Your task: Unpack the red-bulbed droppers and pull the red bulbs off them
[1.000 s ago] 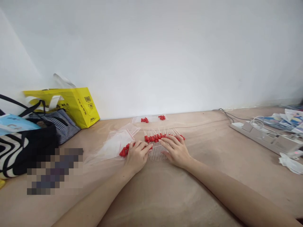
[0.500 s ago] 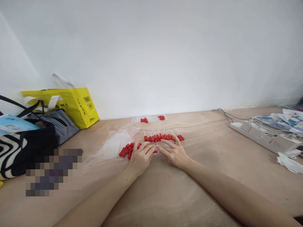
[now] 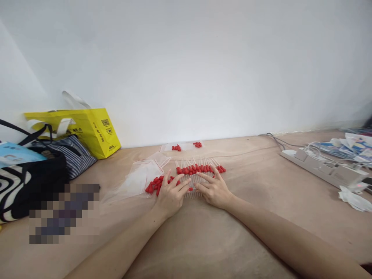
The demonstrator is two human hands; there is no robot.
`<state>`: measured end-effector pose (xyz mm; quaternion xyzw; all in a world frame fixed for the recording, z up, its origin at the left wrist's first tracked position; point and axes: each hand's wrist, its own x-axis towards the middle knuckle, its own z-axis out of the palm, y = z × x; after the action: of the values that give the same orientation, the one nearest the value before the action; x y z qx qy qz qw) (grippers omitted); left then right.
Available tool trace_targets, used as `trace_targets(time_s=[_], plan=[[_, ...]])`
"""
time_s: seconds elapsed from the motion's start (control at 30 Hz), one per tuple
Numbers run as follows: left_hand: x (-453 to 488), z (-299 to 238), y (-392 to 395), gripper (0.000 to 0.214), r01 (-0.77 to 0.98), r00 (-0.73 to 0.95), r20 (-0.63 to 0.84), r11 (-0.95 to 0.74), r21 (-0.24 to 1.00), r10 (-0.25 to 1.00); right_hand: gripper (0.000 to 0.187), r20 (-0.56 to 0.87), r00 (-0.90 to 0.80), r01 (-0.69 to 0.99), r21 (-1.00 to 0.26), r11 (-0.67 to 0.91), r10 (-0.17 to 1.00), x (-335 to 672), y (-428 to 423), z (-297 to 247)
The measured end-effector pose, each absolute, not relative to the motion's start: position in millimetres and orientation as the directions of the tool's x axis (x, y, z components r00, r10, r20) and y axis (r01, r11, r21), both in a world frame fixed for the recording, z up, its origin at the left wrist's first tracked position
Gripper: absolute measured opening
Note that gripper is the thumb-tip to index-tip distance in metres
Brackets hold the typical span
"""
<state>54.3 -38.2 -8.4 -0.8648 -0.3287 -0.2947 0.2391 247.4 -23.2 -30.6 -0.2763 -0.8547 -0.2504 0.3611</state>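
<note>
Red-capped tubes [image 3: 200, 169] on the worktop [image 3: 203, 240], under both grips.
Left grip [image 3: 171, 193] and right grip [image 3: 213, 190] lie open, flat across them, clasping nothing; uneven pressure could roll tubes askew or scatter loose caps [image 3: 153, 186] beside the left grip.

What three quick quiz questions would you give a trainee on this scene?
1. True or false: the right hand holds the tubes up off the table.
2. What lies far right on the table? A. power strip B. kettle C. laptop
3. Fill in: the left hand rests flat on clear tubes with ___ caps.
Key: 1 false; 2 A; 3 red.
</note>
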Motion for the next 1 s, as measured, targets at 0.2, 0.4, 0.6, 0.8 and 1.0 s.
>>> trace_targets(time_s=[0.2,0.4,0.6,0.8,1.0], plan=[[52.8,-2.6,-41.7,0.031,0.704,0.630,0.622,-0.680,-0.204,0.465,0.019,0.745,-0.588,0.666,0.224,0.711,0.316,246.8,-24.5,-29.4],[52.6,2.3,-46.3,0.033,0.698,0.649,0.588,-0.685,-0.209,0.483,0.017,0.746,-0.587,0.666,0.224,0.711,0.314,247.1,-25.4,-28.2],[52.6,1.9,-46.5,0.030,0.691,0.647,0.610,-0.691,-0.213,0.458,0.018,0.756,-0.574,0.671,0.213,0.710,0.316,246.0,-26.8,-28.0],[55.7,4.2,-50.1,0.023,0.681,0.631,0.661,-0.698,-0.221,0.407,0.017,0.777,-0.554,0.674,0.208,0.709,0.298,246.4,-27.3,-28.8],[26.8,11.0,-33.7,0.022,0.841,0.411,0.766,-0.531,-0.108,0.494,0.020,0.816,-0.417,0.811,0.136,0.569,0.400,264.8,-19.6,-26.5]])
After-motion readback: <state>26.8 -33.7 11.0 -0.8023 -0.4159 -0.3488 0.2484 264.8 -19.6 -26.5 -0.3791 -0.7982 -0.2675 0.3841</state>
